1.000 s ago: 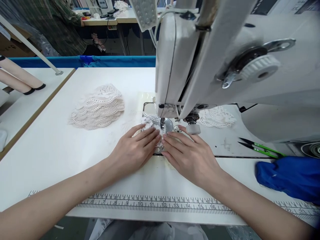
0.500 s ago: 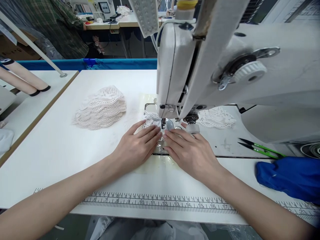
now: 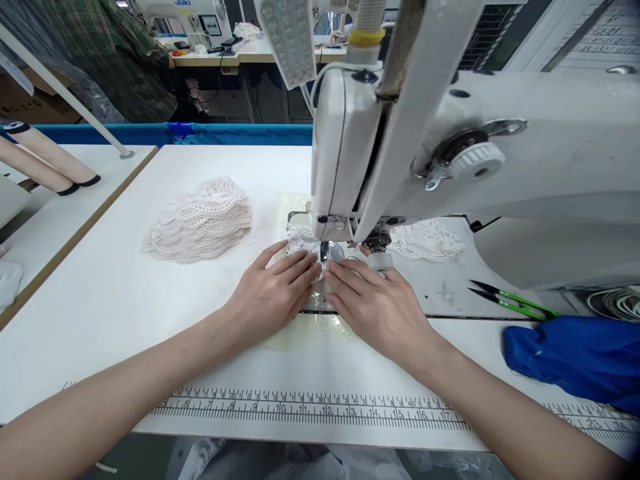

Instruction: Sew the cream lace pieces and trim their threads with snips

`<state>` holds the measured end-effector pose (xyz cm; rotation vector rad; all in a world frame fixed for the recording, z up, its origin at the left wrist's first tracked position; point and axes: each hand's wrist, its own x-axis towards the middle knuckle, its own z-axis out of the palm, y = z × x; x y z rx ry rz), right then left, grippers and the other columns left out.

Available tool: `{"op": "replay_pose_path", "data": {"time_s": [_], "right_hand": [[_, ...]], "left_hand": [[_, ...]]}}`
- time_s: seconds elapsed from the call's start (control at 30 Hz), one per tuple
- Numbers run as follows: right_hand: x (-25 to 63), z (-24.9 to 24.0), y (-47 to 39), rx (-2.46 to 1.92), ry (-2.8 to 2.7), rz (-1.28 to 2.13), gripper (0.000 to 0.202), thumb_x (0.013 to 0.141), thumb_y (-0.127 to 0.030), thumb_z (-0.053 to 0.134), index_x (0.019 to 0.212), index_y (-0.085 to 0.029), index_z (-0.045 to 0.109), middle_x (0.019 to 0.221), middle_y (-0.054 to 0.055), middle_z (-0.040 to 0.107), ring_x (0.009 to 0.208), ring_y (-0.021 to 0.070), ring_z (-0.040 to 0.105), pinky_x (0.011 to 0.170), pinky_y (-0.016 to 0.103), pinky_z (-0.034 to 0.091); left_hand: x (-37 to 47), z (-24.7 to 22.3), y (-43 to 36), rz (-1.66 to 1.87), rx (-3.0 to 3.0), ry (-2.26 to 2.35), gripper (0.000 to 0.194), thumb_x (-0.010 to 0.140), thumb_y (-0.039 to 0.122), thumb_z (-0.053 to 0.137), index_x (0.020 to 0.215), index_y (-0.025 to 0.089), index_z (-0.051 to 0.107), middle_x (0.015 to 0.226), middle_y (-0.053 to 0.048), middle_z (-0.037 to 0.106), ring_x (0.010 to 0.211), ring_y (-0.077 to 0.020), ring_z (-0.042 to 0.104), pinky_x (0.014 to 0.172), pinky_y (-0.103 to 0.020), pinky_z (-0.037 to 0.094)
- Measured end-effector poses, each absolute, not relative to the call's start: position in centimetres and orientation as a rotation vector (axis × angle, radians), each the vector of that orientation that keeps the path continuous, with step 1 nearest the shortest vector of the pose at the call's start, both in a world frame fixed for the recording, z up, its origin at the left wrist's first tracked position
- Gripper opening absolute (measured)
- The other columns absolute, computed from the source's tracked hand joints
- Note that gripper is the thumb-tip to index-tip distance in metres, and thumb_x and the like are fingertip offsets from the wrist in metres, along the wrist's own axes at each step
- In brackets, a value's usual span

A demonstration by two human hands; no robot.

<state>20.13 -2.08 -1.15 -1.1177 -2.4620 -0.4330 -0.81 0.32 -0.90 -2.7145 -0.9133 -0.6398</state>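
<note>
Under the needle area of a white sewing machine point(image 3: 333, 160) lies a piece of white lace point(image 3: 300, 241), partly covered by fingers. My left hand point(image 3: 270, 293) rests flat on this lace, left of the presser foot point(image 3: 324, 251), fingers outstretched. Just to the right of the foot, my right hand point(image 3: 383, 303) lies with its fingers extended near the lace edge, fingertips almost meeting the left hand's. Neither hand grips anything visible. Part of the right thumb and fingers is hidden behind the machine head.
A lace stack point(image 3: 200, 223) lies left; more lace point(image 3: 425, 240) sits behind the needle area. Green-handled thread snips point(image 3: 515, 300) and a blue cloth point(image 3: 570, 360) are at right. A printed ruler point(image 3: 300, 408) runs along the front edge. A person in plaid point(image 3: 130, 60) stands beyond.
The view has shifted slightly, so the machine, snips and blue cloth appear a little further left. Both hands keep nearly the same place beside the presser foot.
</note>
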Motion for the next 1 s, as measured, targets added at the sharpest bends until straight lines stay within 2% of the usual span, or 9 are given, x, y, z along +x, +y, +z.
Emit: {"op": "replay_pose_path", "data": {"time_s": [0.3,0.53,0.87,1.0], "right_hand": [[20.2,-0.9,-2.1,-1.116,-2.433,-0.431,0.022,0.097,-0.025,0.053,0.105,-0.017,0.073,0.106,0.004,0.075,0.092,0.0178,0.068,0.104,0.041,0.043],[20.2,-1.1,-2.0,-1.124,-2.467,-0.47,0.025,0.099,-0.026,0.05,0.108,-0.017,0.071,0.111,0.004,0.074,0.091,0.0182,0.068,0.105,0.042,0.043],[20.0,-1.1,-1.3,-1.199,-2.483,-0.457,0.028,0.1,-0.026,0.047,0.111,-0.014,0.07,0.104,0.006,0.075,0.095,0.0213,0.068,0.108,0.045,0.04],[20.1,-0.8,-1.3,-1.212,-2.502,-0.454,0.03,0.101,-0.028,0.044,0.113,-0.016,0.069,0.107,0.005,0.075,0.098,0.0217,0.067,0.109,0.043,0.038]], "left_hand": [[-1.0,-0.6,-0.4,-0.602,-2.68,-0.809,0.027,0.095,0.017,0.052,0.117,0.01,0.067,0.113,-0.009,0.074,0.108,-0.0232,0.069,0.103,-0.047,0.048],[-1.0,-0.8,-0.5,-0.607,-2.702,-0.849,0.028,0.096,0.019,0.05,0.118,0.01,0.067,0.114,-0.01,0.073,0.108,-0.0224,0.069,0.106,-0.048,0.045],[-0.9,-1.0,0.3,-0.649,-2.715,-0.915,0.031,0.097,0.022,0.048,0.119,0.01,0.065,0.117,-0.011,0.072,0.111,-0.0233,0.067,0.11,-0.05,0.04],[-0.9,-1.1,0.8,-0.629,-2.726,-0.946,0.032,0.097,0.024,0.048,0.121,0.01,0.064,0.12,-0.011,0.071,0.114,-0.024,0.066,0.11,-0.051,0.04]]}}
